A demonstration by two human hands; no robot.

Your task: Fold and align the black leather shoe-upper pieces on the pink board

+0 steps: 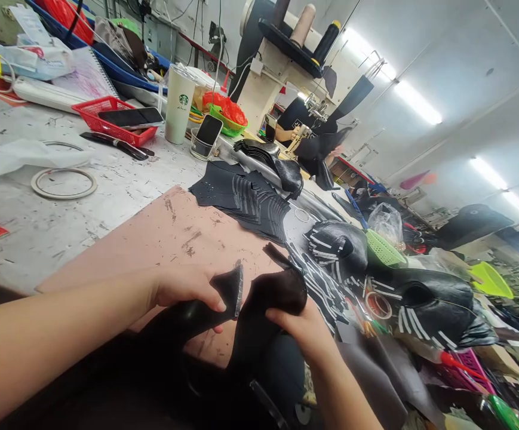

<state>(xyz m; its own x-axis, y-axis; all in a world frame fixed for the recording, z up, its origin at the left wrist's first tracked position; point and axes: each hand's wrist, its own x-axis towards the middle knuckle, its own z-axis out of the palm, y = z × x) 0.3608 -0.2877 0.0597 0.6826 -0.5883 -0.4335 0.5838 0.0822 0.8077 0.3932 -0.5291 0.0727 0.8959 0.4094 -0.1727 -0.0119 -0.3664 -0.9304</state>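
Note:
My left hand [187, 292] pinches one end of a black leather piece [241, 298], thumb on top. My right hand [299, 325] grips the other end from below, its fingers curled under the dark material. The piece is held just above a pink cutting mat [160, 239] on the worktable. Beyond the mat lies a fanned stack of black cut leather pieces [245, 197], and more black pieces with white stripes [331, 251] lie to the right.
A tape ring [64, 183], a white plastic bag [17, 156], a red basket [107, 119] holding a phone, a white tumbler [179, 104] and a second phone in a cup [206, 137] sit on the table. A sewing machine [281, 65] stands behind. Green baskets [382, 249] and clutter fill the right.

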